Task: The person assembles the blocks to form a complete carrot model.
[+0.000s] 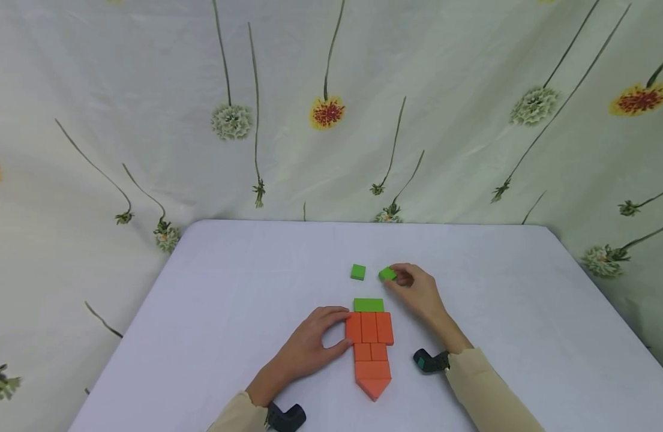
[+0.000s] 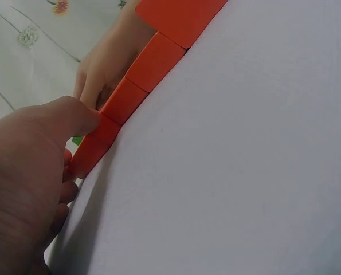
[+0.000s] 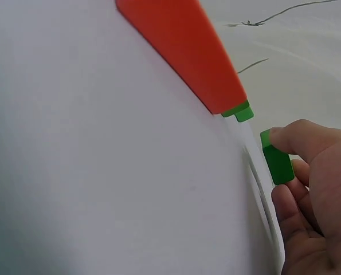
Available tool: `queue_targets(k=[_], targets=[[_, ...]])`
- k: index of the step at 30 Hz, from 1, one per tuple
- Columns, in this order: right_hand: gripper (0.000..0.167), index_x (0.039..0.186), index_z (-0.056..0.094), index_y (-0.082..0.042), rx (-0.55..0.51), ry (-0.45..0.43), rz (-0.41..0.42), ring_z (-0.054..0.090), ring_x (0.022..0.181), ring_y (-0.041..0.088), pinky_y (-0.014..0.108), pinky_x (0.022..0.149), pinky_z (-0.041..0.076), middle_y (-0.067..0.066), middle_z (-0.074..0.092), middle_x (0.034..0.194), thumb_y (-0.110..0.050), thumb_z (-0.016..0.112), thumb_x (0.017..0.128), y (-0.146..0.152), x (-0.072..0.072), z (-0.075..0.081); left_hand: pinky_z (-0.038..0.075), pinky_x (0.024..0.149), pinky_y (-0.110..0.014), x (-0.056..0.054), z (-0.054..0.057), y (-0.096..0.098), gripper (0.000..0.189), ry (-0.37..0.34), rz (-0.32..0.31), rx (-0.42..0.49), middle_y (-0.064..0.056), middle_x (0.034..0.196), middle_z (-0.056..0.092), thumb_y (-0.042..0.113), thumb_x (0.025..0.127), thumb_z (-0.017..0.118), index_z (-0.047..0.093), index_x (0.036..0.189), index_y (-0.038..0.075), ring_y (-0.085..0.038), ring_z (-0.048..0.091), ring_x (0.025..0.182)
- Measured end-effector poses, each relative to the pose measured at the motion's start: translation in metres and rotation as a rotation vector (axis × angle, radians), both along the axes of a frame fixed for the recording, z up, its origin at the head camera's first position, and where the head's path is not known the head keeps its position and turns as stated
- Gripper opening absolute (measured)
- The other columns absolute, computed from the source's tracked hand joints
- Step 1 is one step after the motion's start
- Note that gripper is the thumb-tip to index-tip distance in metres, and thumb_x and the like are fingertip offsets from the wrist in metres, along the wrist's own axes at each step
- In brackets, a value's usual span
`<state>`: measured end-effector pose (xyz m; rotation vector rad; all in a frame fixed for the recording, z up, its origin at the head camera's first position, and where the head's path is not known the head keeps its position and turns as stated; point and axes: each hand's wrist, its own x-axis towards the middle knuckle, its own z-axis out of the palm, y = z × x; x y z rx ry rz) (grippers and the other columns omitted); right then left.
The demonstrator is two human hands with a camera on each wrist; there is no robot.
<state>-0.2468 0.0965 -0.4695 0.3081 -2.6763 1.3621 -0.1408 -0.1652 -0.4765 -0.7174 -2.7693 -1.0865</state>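
Several orange blocks (image 1: 368, 327) lie flat in a column on the white table, ending in a triangular block (image 1: 374, 388) at the near end. A green rectangular block (image 1: 368, 305) adjoins the column's far end. My left hand (image 1: 315, 339) grips the leftmost orange block (image 1: 353, 327) of the row of three, index finger at its far corner and thumb at its near corner. In my right hand (image 1: 420, 294) a small green block (image 3: 278, 160) is pinched between thumb and fingers, right of the column's far end. Beside it, to the left, sits another small green block (image 1: 358, 272).
The white table (image 1: 245, 270) has its far edge against a hanging cloth (image 1: 461, 120) with printed flowers. Dark wrist-worn devices sit at my left wrist (image 1: 286, 417) and right wrist, the right device (image 1: 431, 361) close to the column.
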Motion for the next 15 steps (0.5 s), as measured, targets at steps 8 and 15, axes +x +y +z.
queue_targets(k=[8, 15], targets=[[0.038, 0.123, 0.072, -0.006, 0.017, -0.011, 0.043, 0.069, 0.092, 0.018, 0.028, 0.085, 0.059, 0.008, 0.071, 0.104, -0.016, 0.083, 0.088, 0.001, 0.013, 0.001, 0.05, 0.112, -0.042, 0.0, 0.001, 0.0, 0.049, -0.007, 0.002, -0.011, -0.001, 0.141, 0.061, 0.029, 0.094, 0.077, 0.063, 0.139, 0.014, -0.019, 0.055, 0.134], [0.038, 0.122, 0.072, -0.007, 0.026, -0.005, 0.073, 0.068, 0.09, 0.016, 0.026, 0.085, 0.059, 0.006, 0.071, 0.102, -0.017, 0.083, 0.087, 0.003, 0.021, 0.0, 0.049, 0.113, -0.042, 0.001, 0.002, 0.0, 0.049, -0.019, 0.002, -0.007, 0.0, 0.142, 0.06, 0.028, 0.094, 0.077, 0.063, 0.14, 0.014, -0.019, 0.054, 0.135]])
